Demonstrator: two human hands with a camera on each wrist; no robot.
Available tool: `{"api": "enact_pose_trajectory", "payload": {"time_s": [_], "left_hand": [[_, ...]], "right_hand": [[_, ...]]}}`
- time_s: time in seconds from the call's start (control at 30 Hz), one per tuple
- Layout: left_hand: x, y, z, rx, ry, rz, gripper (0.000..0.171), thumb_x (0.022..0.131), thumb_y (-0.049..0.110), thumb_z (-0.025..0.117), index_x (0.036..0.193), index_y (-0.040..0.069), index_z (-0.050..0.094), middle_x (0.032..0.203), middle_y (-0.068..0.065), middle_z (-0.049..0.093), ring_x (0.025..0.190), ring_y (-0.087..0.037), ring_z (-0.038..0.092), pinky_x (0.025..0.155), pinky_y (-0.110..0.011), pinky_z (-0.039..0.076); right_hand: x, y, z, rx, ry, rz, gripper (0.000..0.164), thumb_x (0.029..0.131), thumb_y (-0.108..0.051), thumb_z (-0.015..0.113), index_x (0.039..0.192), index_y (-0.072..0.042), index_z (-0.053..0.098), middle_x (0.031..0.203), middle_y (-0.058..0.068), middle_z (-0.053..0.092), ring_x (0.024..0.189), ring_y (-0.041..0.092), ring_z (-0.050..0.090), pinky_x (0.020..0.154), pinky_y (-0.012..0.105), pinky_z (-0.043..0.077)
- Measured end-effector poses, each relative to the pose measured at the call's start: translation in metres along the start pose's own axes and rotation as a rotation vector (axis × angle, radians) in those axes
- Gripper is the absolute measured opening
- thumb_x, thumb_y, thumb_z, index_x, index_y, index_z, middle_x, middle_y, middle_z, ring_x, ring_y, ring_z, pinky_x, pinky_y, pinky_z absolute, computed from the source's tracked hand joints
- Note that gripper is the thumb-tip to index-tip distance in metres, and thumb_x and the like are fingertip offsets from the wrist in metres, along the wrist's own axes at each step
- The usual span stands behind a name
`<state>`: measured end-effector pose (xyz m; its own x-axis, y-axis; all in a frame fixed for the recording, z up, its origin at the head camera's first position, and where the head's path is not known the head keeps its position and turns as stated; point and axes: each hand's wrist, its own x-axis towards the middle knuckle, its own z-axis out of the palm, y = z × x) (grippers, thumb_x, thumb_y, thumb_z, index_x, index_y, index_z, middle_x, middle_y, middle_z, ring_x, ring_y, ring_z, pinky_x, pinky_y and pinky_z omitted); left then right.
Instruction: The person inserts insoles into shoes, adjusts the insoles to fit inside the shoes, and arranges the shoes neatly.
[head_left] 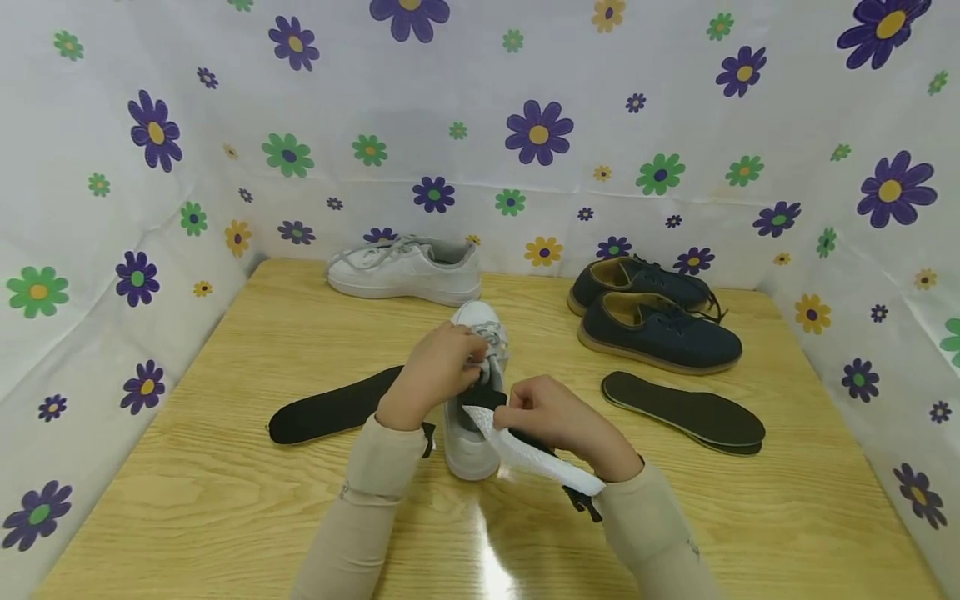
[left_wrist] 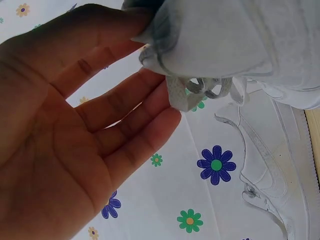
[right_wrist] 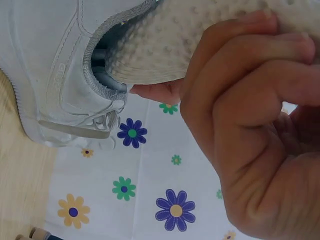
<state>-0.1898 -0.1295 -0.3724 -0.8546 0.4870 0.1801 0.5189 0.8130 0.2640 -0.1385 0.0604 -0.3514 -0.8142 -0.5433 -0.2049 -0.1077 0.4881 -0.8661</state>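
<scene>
A white lace-up sneaker point(head_left: 471, 457) stands mid-table, its toe pointing away from me. At its opening my left hand point(head_left: 438, 367) pinches the tongue point(left_wrist: 215, 45) between thumb and forefinger, while the other fingers reach beside the laces point(left_wrist: 182, 95). My right hand point(head_left: 558, 417) grips an insole point(head_left: 551, 467) with a white, bumpy underside and a black upper face. The insole's front end enters the sneaker's collar point(right_wrist: 90, 62), and its back end slants out toward my right wrist. Its tip is hidden inside the shoe.
A black insole point(head_left: 330, 410) lies on the table left of the sneaker. Two stacked dark insoles point(head_left: 682, 408) lie to the right, in front of two navy shoes point(head_left: 660, 337). Another white sneaker point(head_left: 405, 273) rests at the back, near the flowered cloth point(head_left: 465, 92).
</scene>
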Motion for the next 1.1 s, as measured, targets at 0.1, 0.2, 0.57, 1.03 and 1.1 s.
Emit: {"api": "enact_pose_trajectory", "payload": {"time_s": [0.1, 0.2, 0.57, 1.03, 1.1], "left_hand": [[0.0, -0.001, -0.001, -0.008, -0.01, 0.0, 0.012, 0.082, 0.008, 0.074, 0.078, 0.011, 0.063, 0.08, -0.004, 0.061, 0.079, -0.024, 0.053, 0.078, -0.039, 0.046], [0.0, -0.001, -0.001, -0.023, -0.019, -0.006, 0.013, 0.082, 0.008, 0.074, 0.078, 0.011, 0.063, 0.082, -0.004, 0.061, 0.08, -0.023, 0.053, 0.077, -0.039, 0.046], [-0.002, -0.002, -0.002, -0.048, -0.017, -0.008, 0.011, 0.083, 0.009, 0.075, 0.08, 0.011, 0.064, 0.084, -0.005, 0.061, 0.081, -0.024, 0.053, 0.075, -0.039, 0.046], [0.0, -0.002, 0.0, -0.068, -0.037, -0.021, 0.011, 0.084, 0.009, 0.074, 0.08, 0.012, 0.063, 0.085, -0.005, 0.061, 0.086, -0.025, 0.056, 0.071, -0.037, 0.047], [-0.001, -0.002, 0.0, -0.068, -0.039, -0.021, 0.012, 0.084, 0.009, 0.073, 0.079, 0.012, 0.063, 0.084, -0.005, 0.061, 0.086, -0.025, 0.056, 0.071, -0.038, 0.047]], "right_hand": [[0.007, -0.002, -0.001, 0.021, -0.031, 0.014, 0.03, 0.086, -0.019, 0.059, 0.061, -0.013, 0.045, 0.051, -0.005, 0.034, 0.043, 0.008, 0.028, 0.048, 0.024, 0.029], [0.012, -0.002, -0.001, 0.018, -0.052, -0.004, 0.032, 0.086, -0.018, 0.059, 0.059, -0.013, 0.042, 0.052, -0.005, 0.033, 0.045, 0.008, 0.026, 0.05, 0.023, 0.028], [0.031, -0.009, 0.005, -0.1, -0.063, 0.051, 0.04, 0.087, -0.015, 0.057, 0.051, -0.015, 0.038, 0.044, -0.006, 0.033, 0.037, 0.007, 0.029, 0.043, 0.022, 0.029], [0.041, -0.014, 0.011, -0.188, -0.052, 0.051, 0.042, 0.086, -0.014, 0.057, 0.046, -0.014, 0.043, 0.039, -0.005, 0.04, 0.033, 0.009, 0.042, 0.038, 0.021, 0.034], [0.043, -0.013, 0.012, -0.201, -0.045, 0.05, 0.042, 0.086, -0.014, 0.057, 0.046, -0.014, 0.043, 0.039, -0.005, 0.039, 0.033, 0.009, 0.042, 0.038, 0.02, 0.034]]}}
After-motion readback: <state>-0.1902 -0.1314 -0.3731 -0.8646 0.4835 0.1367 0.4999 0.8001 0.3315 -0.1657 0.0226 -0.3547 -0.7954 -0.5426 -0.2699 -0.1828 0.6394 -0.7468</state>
